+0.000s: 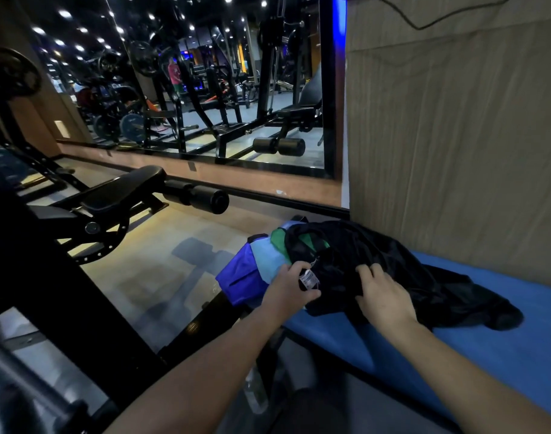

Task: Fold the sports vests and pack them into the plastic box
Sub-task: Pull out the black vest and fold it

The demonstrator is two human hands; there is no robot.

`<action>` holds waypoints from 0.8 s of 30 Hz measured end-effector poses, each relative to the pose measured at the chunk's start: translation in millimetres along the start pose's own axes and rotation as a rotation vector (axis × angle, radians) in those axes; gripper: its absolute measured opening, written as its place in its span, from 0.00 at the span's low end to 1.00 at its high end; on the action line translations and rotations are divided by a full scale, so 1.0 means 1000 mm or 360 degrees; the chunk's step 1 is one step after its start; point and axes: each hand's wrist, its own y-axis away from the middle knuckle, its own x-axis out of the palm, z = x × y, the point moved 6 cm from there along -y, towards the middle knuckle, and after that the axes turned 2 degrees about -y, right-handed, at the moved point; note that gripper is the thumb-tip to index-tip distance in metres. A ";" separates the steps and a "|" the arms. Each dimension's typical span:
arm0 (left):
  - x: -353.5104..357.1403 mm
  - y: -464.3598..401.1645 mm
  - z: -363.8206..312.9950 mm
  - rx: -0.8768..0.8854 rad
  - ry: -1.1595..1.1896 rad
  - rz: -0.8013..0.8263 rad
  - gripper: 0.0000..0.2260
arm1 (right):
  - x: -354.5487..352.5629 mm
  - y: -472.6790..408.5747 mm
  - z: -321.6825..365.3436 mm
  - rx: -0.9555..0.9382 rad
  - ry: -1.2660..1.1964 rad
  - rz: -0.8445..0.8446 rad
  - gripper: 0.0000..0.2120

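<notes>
A crumpled black sports vest [402, 270] lies on the blue padded bench [487, 349], on top of a pile of other vests: a green one [278, 244], a light blue one [267, 261] and a deep blue one [241, 278] at the bench's left end. My left hand [291, 288] pinches the black vest's edge at its white label [308, 279]. My right hand [382, 297] presses on the black fabric just to the right, fingers curled into it. No plastic box is in view.
A wood-panel wall [455, 136] rises right behind the bench. A black weight bench with roller pads [195, 195] stands on the floor to the left. A large wall mirror [205, 83] reflects gym machines. A dark machine frame [64, 292] crosses the lower left.
</notes>
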 end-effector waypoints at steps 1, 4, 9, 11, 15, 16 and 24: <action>0.005 -0.001 0.004 -0.0021 0.0034 0.0016 0.27 | 0.002 0.000 0.000 0.0022 0.0014 0.0021 0.19; 0.010 -0.004 0.011 -0.0103 0.0175 0.0006 0.33 | 0.004 0.000 0.006 0.0054 -0.0058 -0.0016 0.17; 0.012 -0.022 0.019 -0.0298 0.0450 -0.0129 0.44 | -0.022 -0.005 -0.003 0.0066 -0.0298 -0.0154 0.11; 0.031 -0.041 0.046 -0.0422 0.0614 -0.0199 0.46 | -0.020 -0.005 -0.003 -0.0053 -0.0398 -0.0108 0.12; 0.010 -0.027 0.020 -0.0513 0.0984 -0.0176 0.19 | -0.003 -0.008 0.010 -0.0136 -0.0734 0.0180 0.20; 0.007 -0.028 0.018 -0.0472 0.1030 -0.0182 0.14 | 0.000 -0.010 0.013 -0.0118 -0.0803 0.0199 0.21; -0.009 -0.021 0.003 -0.0269 0.1078 -0.0177 0.09 | 0.006 -0.019 0.038 -0.0037 -0.0824 0.0172 0.28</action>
